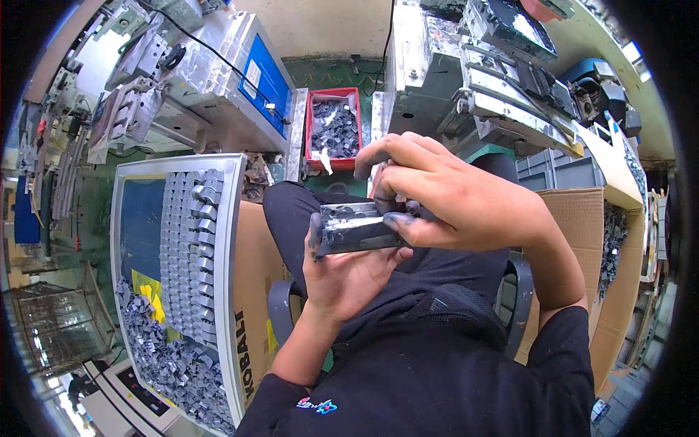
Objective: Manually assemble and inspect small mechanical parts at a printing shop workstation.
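Above my lap, my left hand (348, 280) is closed round a dark rectangular block with a shiny metal channel (351, 237), palm up, the thumb along its left end. My right hand (437, 193) bends over the block's right end, its thumb at the edge and its fingers curled in a pinch. Whether a small part sits between those fingers is hidden. Dark smudges cover the fingertips of both hands. To my left, a framed tray (234, 218) bears neat rows of small grey parts (189, 247) and a loose heap of similar pieces (178, 375).
A red bin (309, 131) of dark pieces stands on the floor ahead, between grey machines (218, 80). At my right is an open cardboard box (571, 218) with more pieces, beside a grey crate (561, 171). A carton (255, 291) stands under the tray.
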Demonstrator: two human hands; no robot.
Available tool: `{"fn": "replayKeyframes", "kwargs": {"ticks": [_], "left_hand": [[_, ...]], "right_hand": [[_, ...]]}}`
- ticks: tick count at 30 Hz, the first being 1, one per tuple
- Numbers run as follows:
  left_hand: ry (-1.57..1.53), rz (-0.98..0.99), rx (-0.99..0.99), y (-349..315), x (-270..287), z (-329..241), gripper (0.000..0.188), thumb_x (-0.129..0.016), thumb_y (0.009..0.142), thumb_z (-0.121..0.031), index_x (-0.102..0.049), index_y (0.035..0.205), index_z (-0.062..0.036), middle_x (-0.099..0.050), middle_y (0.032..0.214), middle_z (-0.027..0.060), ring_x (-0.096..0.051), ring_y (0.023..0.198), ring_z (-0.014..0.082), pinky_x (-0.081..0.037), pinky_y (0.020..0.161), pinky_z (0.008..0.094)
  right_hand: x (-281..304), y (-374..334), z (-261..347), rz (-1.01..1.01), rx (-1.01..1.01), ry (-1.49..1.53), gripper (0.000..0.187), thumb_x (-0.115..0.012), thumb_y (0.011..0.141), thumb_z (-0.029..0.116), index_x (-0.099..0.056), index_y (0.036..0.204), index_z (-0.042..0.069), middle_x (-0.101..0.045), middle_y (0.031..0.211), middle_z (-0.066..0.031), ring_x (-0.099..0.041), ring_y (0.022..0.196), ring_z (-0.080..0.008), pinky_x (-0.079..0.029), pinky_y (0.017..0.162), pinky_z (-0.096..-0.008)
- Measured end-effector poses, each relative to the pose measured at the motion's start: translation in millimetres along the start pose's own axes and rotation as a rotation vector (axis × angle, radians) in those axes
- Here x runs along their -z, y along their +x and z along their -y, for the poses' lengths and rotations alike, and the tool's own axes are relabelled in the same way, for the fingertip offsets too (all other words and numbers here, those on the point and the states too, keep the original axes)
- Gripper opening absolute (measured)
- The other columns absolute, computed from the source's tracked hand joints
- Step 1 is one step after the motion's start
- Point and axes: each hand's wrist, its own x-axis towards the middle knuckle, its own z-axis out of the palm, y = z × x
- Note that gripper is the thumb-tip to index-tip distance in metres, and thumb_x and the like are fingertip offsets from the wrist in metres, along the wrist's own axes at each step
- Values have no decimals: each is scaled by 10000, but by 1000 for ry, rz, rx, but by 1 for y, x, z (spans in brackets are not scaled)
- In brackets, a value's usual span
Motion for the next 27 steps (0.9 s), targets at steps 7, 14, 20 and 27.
{"fn": "replayKeyframes", "kwargs": {"ticks": [7,14,20,27], "left_hand": [[20,35,-50,0,0,3,900,-472,863,-775,-456,1431,-77,-490,1443,114,-460,1315,269,-357,1086,478],[-12,11,-18,3,-5,6,951,-500,831,-799,-428,1462,-92,-466,1464,119,-421,1351,278,-347,1089,462],[34,55,-5,3,0,7,966,-567,799,-777,-387,1495,-131,-409,1509,108,-384,1385,289,-331,1109,487],[76,47,-22,5,-11,7,1030,-505,864,-761,-166,1586,-109,-441,1477,79,-458,1309,230,-383,1066,437]], "right_hand": [[-2,-3,-4,-39,5,339,256,-589,893,144,-540,1065,-39,-473,1253,-191,-482,1157,-367,-405,1009,-420],[6,-4,4,-55,-175,585,203,-541,906,124,-594,1055,-3,-427,1433,-178,-451,1256,-263,-387,1043,-387],[6,-4,1,-32,-180,520,207,-536,920,133,-610,1059,-1,-430,1439,-183,-448,1263,-261,-376,1050,-385],[-2,-8,3,-84,-45,367,244,-595,947,167,-562,1083,-33,-480,1312,-176,-459,1189,-330,-387,1018,-407]]}}
